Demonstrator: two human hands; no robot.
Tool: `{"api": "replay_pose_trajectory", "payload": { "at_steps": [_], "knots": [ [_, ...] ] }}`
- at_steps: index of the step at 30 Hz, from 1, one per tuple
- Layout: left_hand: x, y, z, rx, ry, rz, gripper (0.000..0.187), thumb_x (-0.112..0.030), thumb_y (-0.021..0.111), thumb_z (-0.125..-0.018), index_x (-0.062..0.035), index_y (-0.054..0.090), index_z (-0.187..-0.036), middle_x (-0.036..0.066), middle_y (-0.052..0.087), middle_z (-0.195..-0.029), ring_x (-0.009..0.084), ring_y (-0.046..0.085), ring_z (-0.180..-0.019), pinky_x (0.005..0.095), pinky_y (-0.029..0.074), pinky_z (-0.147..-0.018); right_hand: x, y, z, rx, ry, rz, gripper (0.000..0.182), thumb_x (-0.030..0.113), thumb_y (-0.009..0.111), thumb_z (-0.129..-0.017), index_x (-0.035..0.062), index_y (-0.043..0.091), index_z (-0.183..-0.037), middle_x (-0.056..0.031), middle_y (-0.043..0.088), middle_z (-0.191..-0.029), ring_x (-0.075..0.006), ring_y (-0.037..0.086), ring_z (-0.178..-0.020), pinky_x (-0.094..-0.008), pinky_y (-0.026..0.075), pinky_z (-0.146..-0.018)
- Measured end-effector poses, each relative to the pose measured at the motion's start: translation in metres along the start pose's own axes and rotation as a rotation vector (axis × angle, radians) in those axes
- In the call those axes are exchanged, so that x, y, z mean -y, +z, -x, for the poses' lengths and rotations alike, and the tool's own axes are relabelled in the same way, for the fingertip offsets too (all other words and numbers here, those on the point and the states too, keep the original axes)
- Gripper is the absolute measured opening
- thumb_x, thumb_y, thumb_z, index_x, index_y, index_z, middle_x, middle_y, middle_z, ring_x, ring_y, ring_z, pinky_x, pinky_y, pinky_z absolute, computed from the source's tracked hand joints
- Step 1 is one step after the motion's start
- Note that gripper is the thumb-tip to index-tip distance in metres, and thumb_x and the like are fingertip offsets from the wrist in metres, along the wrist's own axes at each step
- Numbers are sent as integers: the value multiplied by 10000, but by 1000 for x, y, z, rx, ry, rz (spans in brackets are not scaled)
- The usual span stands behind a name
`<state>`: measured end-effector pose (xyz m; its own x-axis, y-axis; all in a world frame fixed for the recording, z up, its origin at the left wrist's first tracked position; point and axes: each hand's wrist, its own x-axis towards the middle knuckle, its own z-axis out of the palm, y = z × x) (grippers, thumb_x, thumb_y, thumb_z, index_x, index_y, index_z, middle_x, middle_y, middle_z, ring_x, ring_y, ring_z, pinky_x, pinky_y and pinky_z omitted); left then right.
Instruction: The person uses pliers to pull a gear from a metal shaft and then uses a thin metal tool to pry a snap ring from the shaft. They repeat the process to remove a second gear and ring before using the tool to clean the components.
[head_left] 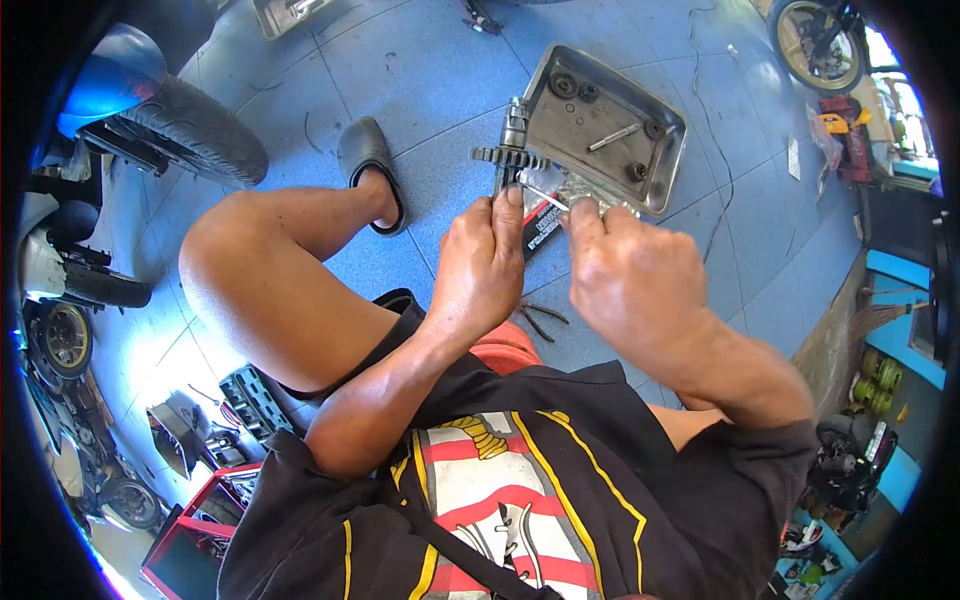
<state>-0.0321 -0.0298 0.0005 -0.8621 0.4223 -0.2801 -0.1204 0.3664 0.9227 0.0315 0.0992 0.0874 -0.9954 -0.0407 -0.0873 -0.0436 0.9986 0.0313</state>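
My left hand (pixel 480 256) is closed round the lower part of a gear shaft (pixel 514 122), which stands upright in this view with a toothed gear (pixel 508 157) partway along it. In my right hand (pixel 640 275) is a thin, light-coloured metal tool (pixel 544 195), pinched between thumb and fingers. Its tip points at the shaft just below the gear, close to my left thumb. The tool's handle is hidden inside the fist. Behind the hands lie a red and black box (pixel 545 226) with white lettering and some clear plastic wrapping (pixel 590 190).
A metal tray (pixel 672 112) holding several gears and a short shaft (pixel 614 138) sits on the tiled floor ahead. Pliers (pixel 543 320) lie beside a red seat (pixel 500 348). Motorcycle wheels (pixel 185 130) line the left; a red toolbox (pixel 185 520) stands lower left.
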Motion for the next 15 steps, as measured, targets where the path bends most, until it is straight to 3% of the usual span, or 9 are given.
{"api": "replay_pose_trajectory", "payload": {
  "at_steps": [2, 4, 5, 8, 15],
  "knots": [
    [1, -2, -1, -21, 18, -56, 509, -390, 383, -1031, 11, 525, -752, 68, 458, -556, 146, 434, -498, 328, 368, -493, 13, 8, 2, -125, 102, 17, 144, 149, 607, -868, 17, 629, -919, -99, 598, -639, -251, 636, -504, -347, 493, -426],
    [-5, -4, -1, -12, 1, -98, 509, -370, 406, -1015, 81, 561, -837, 314, 593, -731, 489, 603, -758, 516, 450, -662, 23, 18, 5, -151, 132, 50, 209, 148, 605, -816, -14, 629, -945, -81, 594, -647, -210, 637, -508, -311, 495, -421],
    [-5, -4, 0, -12, 1, -103, 509, -370, 406, -1015, 81, 561, -837, 314, 593, -731, 489, 603, -758, 516, 450, -662, 27, 22, 7, -172, 166, 84, 283, 147, 603, -765, -45, 629, -970, -64, 591, -655, -169, 638, -511, -275, 497, -416],
    [-7, -1, -1, 2, -55, -74, 522, -388, 402, -1013, 79, 561, -843, 318, 595, -736, 497, 600, -764, 513, 454, -664, 39, 32, 8, -252, 235, 179, 313, 146, 605, -766, -56, 629, -1004, -47, 561, -645, -151, 617, -506, -261, 488, -415],
    [-9, -2, -3, -3, -40, -105, 567, -426, 372, -1015, 78, 558, -833, 320, 592, -729, 496, 589, -725, 521, 442, -646, 59, 35, 7, -310, 345, 140, 318, 133, 602, -758, -55, 629, -1013, -42, 536, -643, -148, 606, -526, -251, 487, -440]
  ]
}}
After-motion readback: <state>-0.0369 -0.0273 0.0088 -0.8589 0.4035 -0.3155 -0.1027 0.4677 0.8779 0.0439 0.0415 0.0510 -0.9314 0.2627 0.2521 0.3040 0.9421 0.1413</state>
